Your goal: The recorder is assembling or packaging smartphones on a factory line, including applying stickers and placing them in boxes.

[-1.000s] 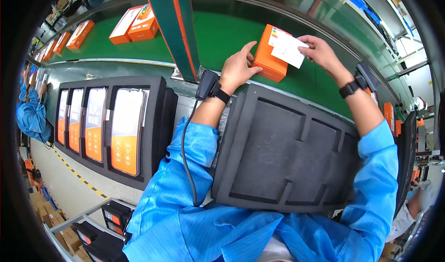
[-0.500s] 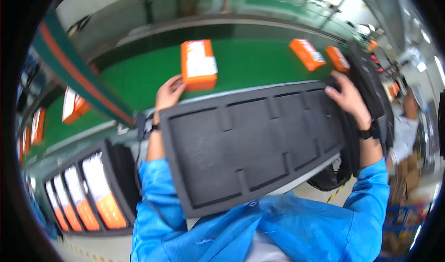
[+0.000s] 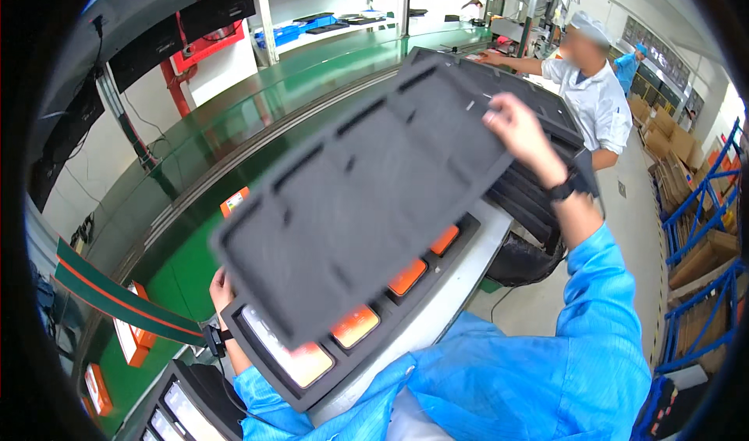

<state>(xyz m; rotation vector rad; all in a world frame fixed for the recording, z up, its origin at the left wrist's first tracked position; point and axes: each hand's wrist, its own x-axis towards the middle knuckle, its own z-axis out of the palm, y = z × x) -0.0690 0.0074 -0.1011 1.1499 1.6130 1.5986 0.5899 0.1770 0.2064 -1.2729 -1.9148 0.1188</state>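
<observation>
Green conveyor belt [image 3: 187, 273] crosses the left side of the work area, bordered by a metal rail; white shelving with blue bins [image 3: 312, 29] stands in the background. Small orange-and-white cardboard boxes [image 3: 134, 333] rest on the belt near a green post with an orange stripe [image 3: 117, 294].

Right hand [image 3: 521, 129]: fingers closed on the upper right corner of a large black rectangular foam tray with shallow recesses [image 3: 367, 184]. That tray is tilted and blurred, suspended over a second black foam tray [image 3: 328, 382], partly covering it from view.

Left hand [image 3: 221, 291]: positioned beside the near left end of both trays, partly hidden; whether it grips either one cannot be determined. A black device with a cable sits at the left wrist.

The lower tray lies on a light grey tabletop [image 3: 460, 285]. Four flat rectangular handsets with white-and-orange faces [image 3: 356, 328] are visible in its compartments, the upper tray obscuring part of each.

Further black foam trays [image 3: 530, 203] are stacked to the right. Beyond them stands a co-worker in a white coat and cap [image 3: 597, 102], one arm extended. Blue metal racking [image 3: 702, 304] with brown cardboard occupies the far right.
</observation>
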